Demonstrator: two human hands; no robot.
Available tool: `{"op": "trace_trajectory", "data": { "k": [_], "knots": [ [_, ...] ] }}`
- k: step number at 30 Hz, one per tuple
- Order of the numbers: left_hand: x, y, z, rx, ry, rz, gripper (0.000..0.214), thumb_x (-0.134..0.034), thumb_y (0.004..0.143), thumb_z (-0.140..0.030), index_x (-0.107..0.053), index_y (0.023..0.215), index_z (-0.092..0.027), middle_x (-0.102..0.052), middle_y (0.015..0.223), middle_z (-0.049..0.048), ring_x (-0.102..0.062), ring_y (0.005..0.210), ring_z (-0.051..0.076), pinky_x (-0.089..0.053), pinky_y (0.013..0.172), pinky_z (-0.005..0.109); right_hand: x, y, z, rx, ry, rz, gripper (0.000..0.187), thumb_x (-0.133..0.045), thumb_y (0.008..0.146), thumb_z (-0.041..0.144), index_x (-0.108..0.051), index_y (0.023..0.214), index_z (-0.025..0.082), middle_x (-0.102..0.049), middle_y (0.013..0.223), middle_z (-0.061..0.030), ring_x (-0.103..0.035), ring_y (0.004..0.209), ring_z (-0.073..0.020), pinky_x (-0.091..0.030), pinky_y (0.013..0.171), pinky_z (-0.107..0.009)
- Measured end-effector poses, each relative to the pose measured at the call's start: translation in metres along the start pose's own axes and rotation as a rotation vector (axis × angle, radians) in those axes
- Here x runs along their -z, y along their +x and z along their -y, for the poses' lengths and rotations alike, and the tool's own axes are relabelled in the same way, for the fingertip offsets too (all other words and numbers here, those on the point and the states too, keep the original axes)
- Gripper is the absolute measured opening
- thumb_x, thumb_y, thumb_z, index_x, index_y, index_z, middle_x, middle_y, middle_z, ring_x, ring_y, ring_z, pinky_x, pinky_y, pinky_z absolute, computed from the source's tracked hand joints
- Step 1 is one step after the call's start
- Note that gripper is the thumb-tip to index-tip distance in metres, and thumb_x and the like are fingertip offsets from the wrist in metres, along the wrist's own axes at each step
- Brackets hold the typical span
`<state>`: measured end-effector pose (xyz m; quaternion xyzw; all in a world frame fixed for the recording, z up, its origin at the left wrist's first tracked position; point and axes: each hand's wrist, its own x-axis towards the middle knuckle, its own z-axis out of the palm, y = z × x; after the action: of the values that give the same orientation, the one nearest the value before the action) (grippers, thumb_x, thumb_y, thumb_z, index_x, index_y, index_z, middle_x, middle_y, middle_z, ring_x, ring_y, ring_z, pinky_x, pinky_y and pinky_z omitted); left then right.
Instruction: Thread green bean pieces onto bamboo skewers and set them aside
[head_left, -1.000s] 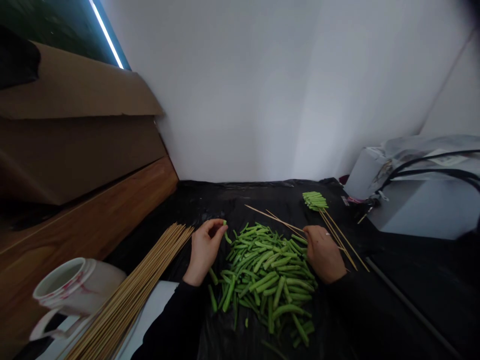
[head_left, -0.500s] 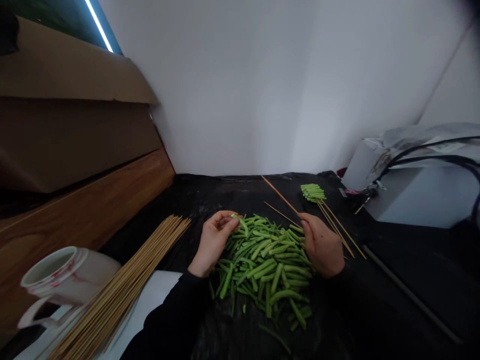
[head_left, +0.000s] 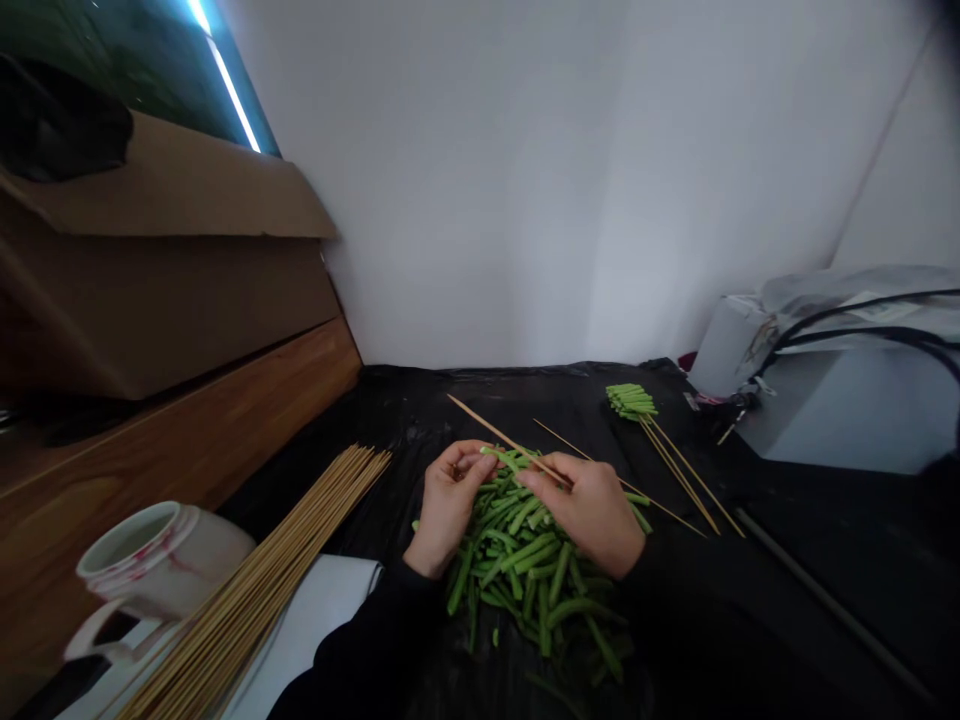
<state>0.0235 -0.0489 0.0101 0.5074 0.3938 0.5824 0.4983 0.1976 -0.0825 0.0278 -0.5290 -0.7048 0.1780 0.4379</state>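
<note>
Between the thumb and fingers of my left hand (head_left: 448, 500) is a cut green bean (head_left: 504, 456), its pale end at the fingertips. My right hand (head_left: 592, 508) pinches a bamboo skewer (head_left: 480, 419) that slants up to the left, passing close to the bean. Whether the skewer touches the bean I cannot tell. Both hands are over a heap of cut green beans (head_left: 536, 550) on black plastic sheeting. Behind my right hand lies another thin skewer (head_left: 559, 436), partly hidden. Further right, a row of bean pieces (head_left: 631, 400) sits threaded on skewers (head_left: 679, 470).
A thick bundle of bamboo skewers (head_left: 277, 570) lies at left over a white sheet (head_left: 330, 600), beside a ceramic mug (head_left: 169, 560). A cardboard box (head_left: 187, 300) stands behind on wood. At right are a white box (head_left: 847, 400) with black cables and a dark rod (head_left: 832, 610).
My right hand has moved left with the skewer, bringing it close to the bean in my left hand. The view has shifted slightly, so the surroundings sit lower and further right.
</note>
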Motion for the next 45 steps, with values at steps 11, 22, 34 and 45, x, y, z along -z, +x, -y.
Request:
{"op": "trace_trajectory", "data": {
  "k": [11, 22, 34, 45],
  "knots": [
    [-0.003, -0.002, -0.002, -0.032, -0.054, -0.038, 0.023, -0.078, 0.068, -0.029, -0.068, 0.084, -0.016, -0.072, 0.078, 0.0024, -0.064, 0.069, 0.013, -0.050, 0.071, 0.025, -0.015, -0.007, 0.008, 0.020, -0.033, -0.028, 0.021, -0.056, 0.086, 0.035, -0.064, 0.072, 0.022, -0.066, 0.064, 0.0022, -0.056, 0.055, -0.0111, -0.035, 0.056, -0.022],
    [-0.012, -0.014, -0.002, 0.235, -0.338, 0.240, 0.025, -0.075, 0.075, -0.033, -0.071, 0.086, -0.011, -0.070, 0.081, 0.0062, -0.062, 0.073, 0.012, -0.049, 0.070, 0.021, -0.017, -0.019, 0.002, 0.209, -0.376, -0.079, 0.023, -0.048, 0.094, 0.031, -0.061, 0.078, 0.020, -0.067, 0.073, -0.0013, -0.062, 0.069, -0.0144, -0.034, 0.063, -0.025],
    [0.002, -0.003, 0.001, 0.229, -0.259, 0.131, 0.035, -0.077, 0.072, -0.041, -0.068, 0.092, -0.014, -0.069, 0.080, 0.0045, -0.064, 0.075, 0.012, -0.050, 0.072, 0.022, 0.027, -0.010, -0.026, 0.108, -0.511, -0.194, 0.034, -0.047, 0.094, 0.047, -0.056, 0.119, 0.025, -0.070, 0.082, 0.0008, -0.065, 0.070, -0.0168, -0.038, 0.060, -0.026],
    [0.010, 0.005, 0.003, 0.249, -0.290, 0.027, 0.033, -0.082, 0.067, -0.031, -0.071, 0.093, -0.014, -0.073, 0.084, 0.0062, -0.065, 0.072, 0.011, -0.050, 0.071, 0.021, 0.011, -0.021, -0.032, 0.484, -0.646, -0.242, 0.028, -0.043, 0.094, 0.013, -0.064, 0.112, 0.015, -0.061, 0.080, -0.0057, -0.054, 0.081, -0.0190, -0.040, 0.075, -0.030]
  ]
}}
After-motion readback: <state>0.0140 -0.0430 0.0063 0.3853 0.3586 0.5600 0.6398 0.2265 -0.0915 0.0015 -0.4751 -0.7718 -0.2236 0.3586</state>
